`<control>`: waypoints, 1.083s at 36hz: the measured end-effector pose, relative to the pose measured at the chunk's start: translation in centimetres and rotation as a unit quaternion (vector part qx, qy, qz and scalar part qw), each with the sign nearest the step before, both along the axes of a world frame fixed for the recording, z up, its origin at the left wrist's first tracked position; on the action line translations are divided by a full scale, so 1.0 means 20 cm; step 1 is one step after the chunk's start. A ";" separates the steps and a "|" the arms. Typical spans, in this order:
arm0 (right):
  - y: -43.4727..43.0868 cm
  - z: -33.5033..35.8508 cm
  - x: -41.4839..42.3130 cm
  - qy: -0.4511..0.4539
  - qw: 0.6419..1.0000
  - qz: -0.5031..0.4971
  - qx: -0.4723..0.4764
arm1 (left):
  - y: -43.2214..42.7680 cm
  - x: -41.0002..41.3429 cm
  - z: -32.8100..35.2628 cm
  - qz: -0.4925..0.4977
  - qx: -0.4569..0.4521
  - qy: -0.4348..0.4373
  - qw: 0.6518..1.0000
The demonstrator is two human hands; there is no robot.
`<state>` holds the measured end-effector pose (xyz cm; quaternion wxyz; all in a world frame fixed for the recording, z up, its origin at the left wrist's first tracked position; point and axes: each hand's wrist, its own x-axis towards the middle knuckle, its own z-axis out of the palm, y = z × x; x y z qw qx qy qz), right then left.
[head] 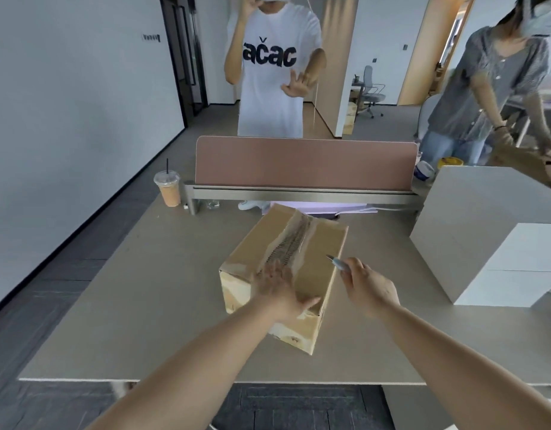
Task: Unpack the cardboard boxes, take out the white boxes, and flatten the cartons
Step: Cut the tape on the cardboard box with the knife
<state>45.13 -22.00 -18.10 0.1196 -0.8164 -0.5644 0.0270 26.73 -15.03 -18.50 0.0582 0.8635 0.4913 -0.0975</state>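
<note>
A closed brown cardboard box (pixel 317 243), contents hidden, sits on the beige tabletop (pixel 143 290). The left hand (pixel 277 287) presses its top, fingers straight; the right hand (pixel 370 287) grips a grey cutter (pixel 336 261).

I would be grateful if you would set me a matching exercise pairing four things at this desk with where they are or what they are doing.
Things:
1. left hand
2. right hand
3. drink cup
4. white boxes

States:
A. standing at the right side of the desk
B. pressed flat on top of the carton
C. standing by the left end of the divider
D. gripping a cutter

Pairs: 1-B; 2-D; 3-C; 4-A.
</note>
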 end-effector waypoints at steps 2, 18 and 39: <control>0.00 -0.01 0.06 0.017 1.000 -0.004 -0.005 | -0.01 0.11 -0.02 0.030 -0.026 0.011 0.999; 0.09 -0.09 0.43 0.157 0.986 0.033 -0.045 | -0.04 0.31 -0.14 0.128 -0.032 0.037 0.991; 0.18 -0.10 0.02 0.109 0.988 0.110 -0.014 | 0.04 -0.51 -0.02 0.102 0.087 0.249 0.959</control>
